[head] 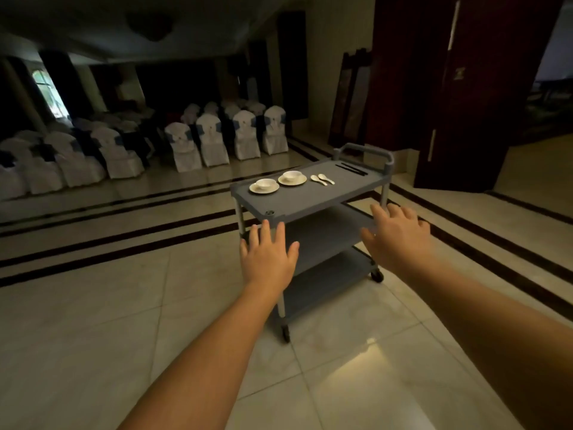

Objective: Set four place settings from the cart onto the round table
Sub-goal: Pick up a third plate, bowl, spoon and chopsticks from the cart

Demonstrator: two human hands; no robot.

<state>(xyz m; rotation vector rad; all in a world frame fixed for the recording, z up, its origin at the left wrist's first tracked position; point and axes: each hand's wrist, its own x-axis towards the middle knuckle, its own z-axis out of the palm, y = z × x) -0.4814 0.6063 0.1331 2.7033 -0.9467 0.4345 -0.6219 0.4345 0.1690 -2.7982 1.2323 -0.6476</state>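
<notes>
**Both hands reaching toward the cart**

A dim hall with a pale tiled floor (93,321) is lying under the two bare arms. Far beyond the left hand, rows of white covered chairs (214,141) are standing. Beyond the right hand, dark red doors (465,88) are standing.

The grey cart (325,200) with three shelves is standing just ahead of both hands. The left hand (268,256) is hovering in front of its near corner, fingers spread and holding nothing. The right hand (400,234) is hovering beside the cart's near right side, fingers also spread and empty.

On the top shelf, past the left hand, two bowls on saucers (278,183) are sitting side by side. Further right, two white spoons (322,179) are lying together. Behind them, near the handle, dark chopsticks (352,169) are lying.
</notes>
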